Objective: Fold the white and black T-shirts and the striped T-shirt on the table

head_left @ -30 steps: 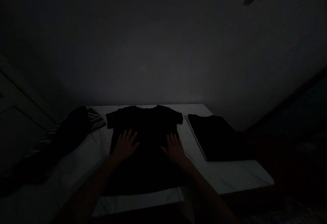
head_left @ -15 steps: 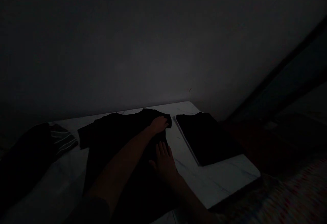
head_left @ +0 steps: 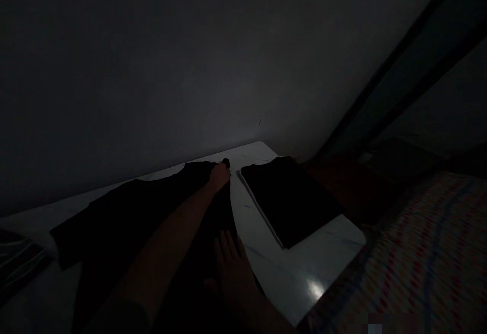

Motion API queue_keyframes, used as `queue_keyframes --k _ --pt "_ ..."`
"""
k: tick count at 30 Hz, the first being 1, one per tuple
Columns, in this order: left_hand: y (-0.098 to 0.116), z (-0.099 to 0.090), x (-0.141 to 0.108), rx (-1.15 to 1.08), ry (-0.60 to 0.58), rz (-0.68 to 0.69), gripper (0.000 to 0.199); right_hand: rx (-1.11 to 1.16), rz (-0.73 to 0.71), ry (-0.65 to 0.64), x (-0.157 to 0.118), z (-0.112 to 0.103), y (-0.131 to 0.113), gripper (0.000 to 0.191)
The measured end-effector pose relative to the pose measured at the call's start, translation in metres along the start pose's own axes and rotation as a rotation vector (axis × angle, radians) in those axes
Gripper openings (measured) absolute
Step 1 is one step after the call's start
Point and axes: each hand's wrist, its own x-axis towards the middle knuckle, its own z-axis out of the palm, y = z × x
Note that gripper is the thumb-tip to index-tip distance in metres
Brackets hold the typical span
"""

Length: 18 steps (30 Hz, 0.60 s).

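the left hand looks closed, its fingers curled down around the dark cloth at the far corner of a shirt, with a small bunch of that cloth poking out just past the knuckles; it is too dark to make out each finger. the right hand has no grip: it lies palm down on the shirt, nearer the person than the closed hand, fingers stretched out along the side edge.

the shirt is spread under both hands, its neckline to the left of the grip and its other sleeve farther left again. to do this well, i'd keep the flat palm pressing lightly so the body doesn't slide, and hold the corner by a thin pinch rather than a fistful, since a bunched hold would likely leave creases.

just right of the grip, a folded black stack lies apart from the shirt on the white table. well left of the grip is a striped cloth. beyond the grip stands the wall; far right and nearer the person is a patterned cover.
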Motion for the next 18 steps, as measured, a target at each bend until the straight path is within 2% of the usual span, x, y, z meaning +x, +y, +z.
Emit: queue_keyframes --k 4,6,10,14,16,18 --pt "-0.001 0.007 0.001 -0.017 0.025 0.023 0.034 0.007 -0.001 0.001 -0.007 -0.001 0.005 0.089" --pt "-0.002 0.008 0.001 -0.025 0.035 0.061 0.032 -0.024 0.02 0.016 -0.015 -0.001 0.012 0.082" --pt "-0.006 0.005 -0.005 -0.049 0.068 0.156 0.038 -0.075 0.285 0.037 -0.04 -0.011 0.027 0.055" --pt "-0.019 0.002 -0.03 -0.064 0.118 0.279 0.034 -0.01 0.507 -0.071 -0.062 -0.027 0.035 0.03" --pt "-0.027 0.004 -0.048 -0.057 0.13 0.335 0.033 0.052 0.535 -0.116 -0.068 -0.031 0.034 0.022" --pt "-0.032 0.008 -0.066 -0.041 0.14 0.368 0.035 0.151 0.54 -0.103 -0.07 -0.032 0.033 0.02"
